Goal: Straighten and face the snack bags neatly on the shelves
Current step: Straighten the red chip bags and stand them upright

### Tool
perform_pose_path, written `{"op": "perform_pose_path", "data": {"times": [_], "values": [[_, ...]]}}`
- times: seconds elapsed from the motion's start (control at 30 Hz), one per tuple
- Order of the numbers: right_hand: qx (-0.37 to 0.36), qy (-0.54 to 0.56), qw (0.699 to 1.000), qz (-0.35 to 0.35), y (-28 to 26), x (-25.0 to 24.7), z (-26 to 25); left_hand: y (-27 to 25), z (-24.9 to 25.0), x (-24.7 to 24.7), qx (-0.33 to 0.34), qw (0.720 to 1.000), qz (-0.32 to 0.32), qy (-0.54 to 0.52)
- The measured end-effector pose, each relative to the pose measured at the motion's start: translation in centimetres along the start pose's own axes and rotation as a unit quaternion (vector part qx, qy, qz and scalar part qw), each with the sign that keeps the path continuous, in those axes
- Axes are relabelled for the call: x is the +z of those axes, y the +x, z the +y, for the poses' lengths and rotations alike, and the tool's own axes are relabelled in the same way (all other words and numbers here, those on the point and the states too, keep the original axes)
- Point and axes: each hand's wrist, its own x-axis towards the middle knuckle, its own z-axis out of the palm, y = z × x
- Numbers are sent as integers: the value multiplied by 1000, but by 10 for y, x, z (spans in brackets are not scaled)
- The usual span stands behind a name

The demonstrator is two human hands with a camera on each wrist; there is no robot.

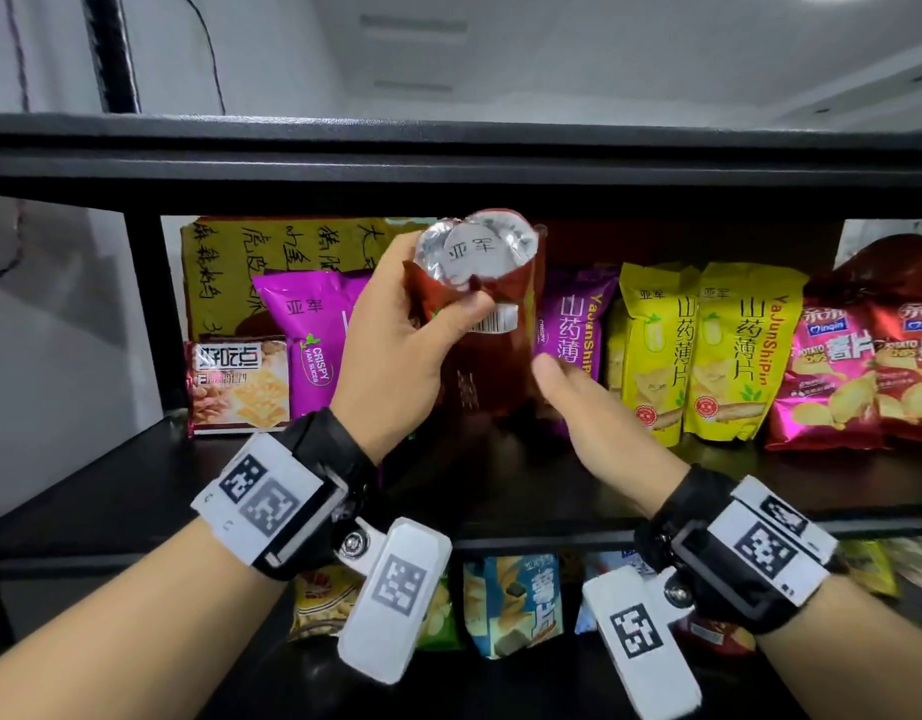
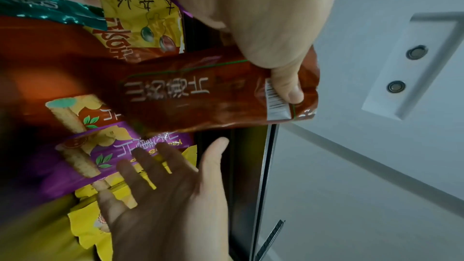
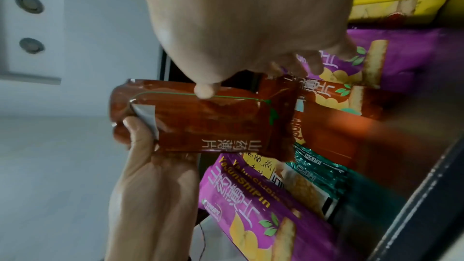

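My left hand (image 1: pixel 396 345) grips a red-brown snack bag (image 1: pixel 490 366) by one end, thumb over its barcode label, and holds it up in front of the middle shelf. The bag's silver end panel (image 1: pixel 474 252) faces me. In the left wrist view the thumb (image 2: pixel 288 90) pinches the bag (image 2: pixel 200 96) near the label. My right hand (image 1: pixel 578 402) is open with straight fingers beside the bag's lower right edge, in front of a purple yam-chip bag (image 1: pixel 578 335). The right wrist view shows the red-brown bag (image 3: pixel 200 122) held level between both hands.
On the black shelf (image 1: pixel 137 485) stand another purple bag (image 1: pixel 313 335), a cracker pack (image 1: pixel 238 387), two yellow bags (image 1: pixel 734 345) and pink chip bags (image 1: pixel 833 376). A handwritten yellow carton (image 1: pixel 230 262) stands behind. The upper shelf board (image 1: pixel 448 163) hangs close above. More bags (image 1: pixel 511 600) lie on the shelf below.
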Motion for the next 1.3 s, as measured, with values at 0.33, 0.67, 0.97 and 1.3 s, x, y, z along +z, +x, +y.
{"op": "perform_pose_path", "data": {"times": [0.33,0.67,0.97,1.3], "values": [[159,551,790,-216,-1,0,-25,-55,-19,10,18,971,-212,108],[178,487,855,-34,30,3,0,-63,-32,3,-53,968,-151,193],[97,318,943,3,37,18,-4,-64,-54,0,-135,935,-97,313],[132,223,966,-29,45,23,0,-45,-87,0,-267,921,-10,285]]}}
